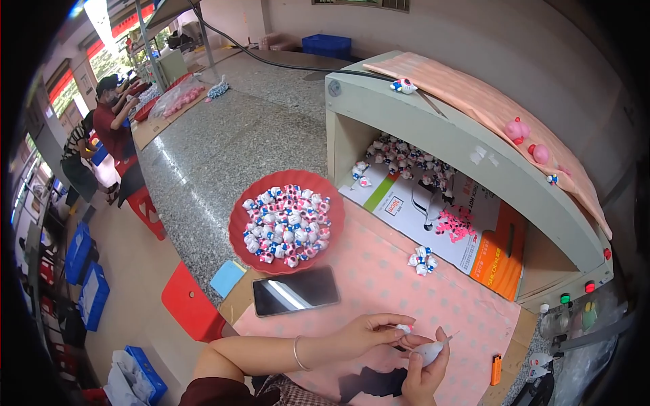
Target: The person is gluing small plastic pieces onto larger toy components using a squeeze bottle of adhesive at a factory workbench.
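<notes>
A small pink-and-white toy figurine (404, 329) sits pinched in the fingertips of my left hand (369, 333), at about 6 o'clock in the view, just above the near edge of the pink polka-dot cloth (379, 274). My left wrist carries a thin silver bangle (297, 353). My right hand (425, 375), just below at 5 o'clock, is closed around a small white squeeze bottle (429, 350) whose thin needle tip points up and to the right, past the figurine; the two hands almost touch.

At 12 o'clock from my hands a black smartphone (296, 289) lies flat, screen up, at the cloth's left edge. Beyond it, toward 11 o'clock, a red plastic bowl (237, 223) on the speckled granite worktop (223, 149) is heaped with white, blue and pink figurines (288, 223). At 1 o'clock a small cluster of finished figurines (422, 260) rests on the cloth, well apart from the bowl.

Toward 2 o'clock stands a grey-green open-fronted cabinet (433, 132), with more figurines (406, 159) and a patch of pink parts (455, 223) on printed cardboard (433, 216) inside. Two pink toys (525, 139) lie on the cloth draped over its top. An orange lighter (495, 369) lies at 3 o'clock from my right hand.

At far 10 o'clock, other workers (108, 122) sit at the same long worktop; red stools (191, 304) and blue crates (88, 277) stand on the floor.
</notes>
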`<action>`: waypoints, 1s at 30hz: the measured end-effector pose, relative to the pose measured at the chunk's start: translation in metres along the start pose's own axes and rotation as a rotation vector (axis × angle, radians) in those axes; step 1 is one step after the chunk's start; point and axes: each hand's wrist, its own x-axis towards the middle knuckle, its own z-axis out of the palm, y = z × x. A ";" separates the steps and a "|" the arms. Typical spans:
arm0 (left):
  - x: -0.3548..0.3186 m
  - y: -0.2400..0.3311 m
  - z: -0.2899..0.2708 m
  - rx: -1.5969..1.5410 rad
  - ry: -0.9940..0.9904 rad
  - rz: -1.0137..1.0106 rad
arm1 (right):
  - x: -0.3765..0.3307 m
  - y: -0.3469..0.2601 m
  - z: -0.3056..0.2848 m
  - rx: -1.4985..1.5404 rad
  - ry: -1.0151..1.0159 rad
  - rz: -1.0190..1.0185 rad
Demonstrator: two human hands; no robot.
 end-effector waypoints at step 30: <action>0.096 -0.038 0.004 -0.341 0.108 0.059 | 0.054 0.056 -0.098 -0.186 0.165 -0.155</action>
